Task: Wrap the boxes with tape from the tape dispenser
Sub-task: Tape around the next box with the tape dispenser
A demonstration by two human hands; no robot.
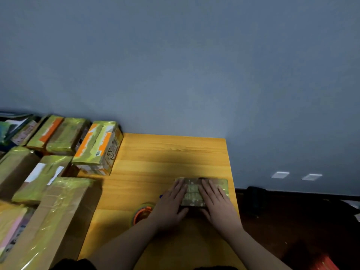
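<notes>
Pressing both hands flat on a small box (202,189)

Left hand (171,205) and right hand (217,201) lie open-fingered on top; tape dispenser (143,213) sits at 9 o'clock.

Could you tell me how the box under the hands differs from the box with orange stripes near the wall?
The box under the hands lies low and flat near the table's right edge; the orange-striped box looks taller and sits at the left. The left hand and right hand press flat on the first; nothing touches the second. Both look glossy with yellowish tape.
</notes>
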